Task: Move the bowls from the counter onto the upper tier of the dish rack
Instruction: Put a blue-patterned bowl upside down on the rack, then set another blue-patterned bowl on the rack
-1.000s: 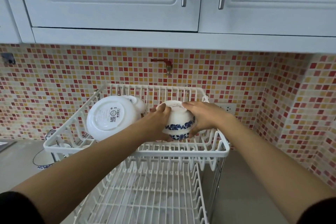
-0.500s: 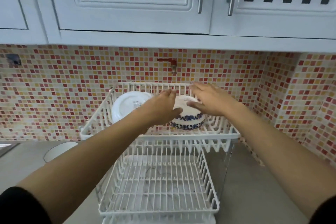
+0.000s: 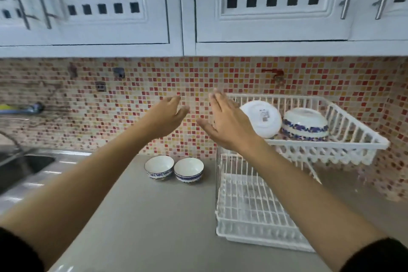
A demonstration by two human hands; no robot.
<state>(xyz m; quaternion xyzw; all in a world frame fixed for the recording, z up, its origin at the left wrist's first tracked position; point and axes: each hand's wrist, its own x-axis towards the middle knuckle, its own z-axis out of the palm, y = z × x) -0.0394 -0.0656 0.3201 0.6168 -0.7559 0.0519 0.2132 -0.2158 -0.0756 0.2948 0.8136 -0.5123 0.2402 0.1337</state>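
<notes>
This was a home kitchen. White wall cabinets (image 3: 110, 2) with square cut-outs and bar handles hung above a backsplash (image 3: 154, 86) of small red, orange and cream mosaic tiles, and a steel sink (image 3: 28, 161) with a faucet (image 3: 13, 141) sat at the left edge of the grey tabletop (image 3: 154, 216). A white two-tier dish rack (image 3: 331, 146) stood at the right side of the tabletop with crockery drying on its upper tier, and two blue-patterned bowls (image 3: 174, 168) rested near the back edge.
</notes>
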